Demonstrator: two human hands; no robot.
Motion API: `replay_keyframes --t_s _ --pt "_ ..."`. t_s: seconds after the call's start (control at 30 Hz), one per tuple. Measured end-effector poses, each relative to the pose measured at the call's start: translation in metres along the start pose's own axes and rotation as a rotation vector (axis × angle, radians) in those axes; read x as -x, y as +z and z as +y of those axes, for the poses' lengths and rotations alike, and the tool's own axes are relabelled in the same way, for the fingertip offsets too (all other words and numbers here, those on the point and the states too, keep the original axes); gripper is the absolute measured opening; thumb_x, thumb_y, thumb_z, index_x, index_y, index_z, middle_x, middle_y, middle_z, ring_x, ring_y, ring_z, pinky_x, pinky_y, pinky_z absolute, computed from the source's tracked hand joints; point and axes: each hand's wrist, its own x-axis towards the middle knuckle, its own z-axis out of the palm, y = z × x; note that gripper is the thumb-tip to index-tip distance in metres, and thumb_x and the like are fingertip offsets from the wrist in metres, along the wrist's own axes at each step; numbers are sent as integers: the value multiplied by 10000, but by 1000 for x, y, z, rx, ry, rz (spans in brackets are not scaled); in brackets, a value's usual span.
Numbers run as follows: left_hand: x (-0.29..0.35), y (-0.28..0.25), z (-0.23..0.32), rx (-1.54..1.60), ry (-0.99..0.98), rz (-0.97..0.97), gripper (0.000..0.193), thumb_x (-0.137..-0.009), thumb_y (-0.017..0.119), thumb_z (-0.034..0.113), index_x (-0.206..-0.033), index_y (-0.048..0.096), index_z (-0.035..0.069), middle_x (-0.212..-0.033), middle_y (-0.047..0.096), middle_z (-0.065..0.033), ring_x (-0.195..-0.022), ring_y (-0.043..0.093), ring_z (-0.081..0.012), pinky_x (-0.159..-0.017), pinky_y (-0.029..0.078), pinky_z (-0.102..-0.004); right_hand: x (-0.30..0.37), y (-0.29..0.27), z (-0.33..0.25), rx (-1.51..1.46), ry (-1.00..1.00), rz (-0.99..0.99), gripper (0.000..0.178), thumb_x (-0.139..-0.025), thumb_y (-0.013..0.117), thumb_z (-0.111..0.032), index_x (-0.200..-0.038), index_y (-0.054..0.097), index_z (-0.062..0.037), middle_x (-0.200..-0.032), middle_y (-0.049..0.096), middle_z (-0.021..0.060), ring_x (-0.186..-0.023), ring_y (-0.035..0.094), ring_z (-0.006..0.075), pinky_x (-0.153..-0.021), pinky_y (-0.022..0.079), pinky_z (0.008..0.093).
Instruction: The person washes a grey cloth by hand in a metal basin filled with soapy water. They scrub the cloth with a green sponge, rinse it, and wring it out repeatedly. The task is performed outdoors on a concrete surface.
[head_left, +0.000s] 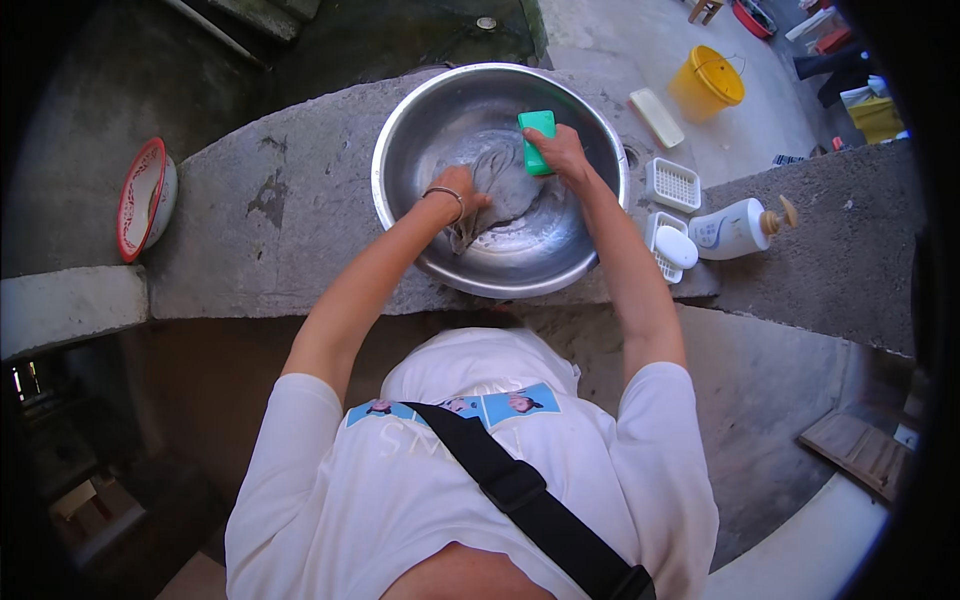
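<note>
Two grips going: our right hand has fingers clamped on the green block, left hand clutches grey cloth; slick skin could let the block slip.

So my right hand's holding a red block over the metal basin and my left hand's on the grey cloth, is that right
Not quite: the head view shows the block in your right hand is green, not red. The rest holds.
</note>
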Motion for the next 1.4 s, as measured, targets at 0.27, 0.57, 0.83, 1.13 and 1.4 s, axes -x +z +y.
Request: replay_keyframes --t_s 0.27,0.57,0.83,1.13,1.4 --pt "-21 -46 24 26 167 117 297 -722 676 311 -729 585 29 -762 613 -132 -685 582 -228 -633 447 -345 -3 -29 26 -46 -144 124 350 -694 688 -324 -750 607 12 -692 603 126 -613 598 179 -529 466 337" --pt "19 -98 53 556 468 304 241 -782 621 216 -731 499 15 -601 488 -81 -565 455 -156 -540 389 -302 26 -50 -39 -260 -232 80 260 -772 644 -241 -840 585 3 -709 588 69 -534 558 144 -422 462 295" --pt "29 4 -8 67 243 -150 207 -703 667 207 -722 580 20 -728 603 -163 -698 580 -298 -643 451 -370 34 34 2 632 -509 -45 435 -734 629 -343 -952 477 2 -836 603 231 -790 591 385 -698 464 446" --pt "32 -7 2 -205 318 -390 236 -686 629 219 -804 611 16 -834 613 -183 -824 586 -339 -731 464 -379 -21 33 0 1034 -338 -13 404 -787 578 -294 -1029 390 -31 -833 610 214 -782 599 377 -673 465 472" --pt "36 -4 6 -250 204 -465 251 -677 596 169 -904 654 77 -995 613 -153 -962 571 -309 -841 453 -363 35 60 6 988 -613 -334 397 -774 592 -288 -992 404 -15 -807 609 206 -759 596 370 -656 466 459"
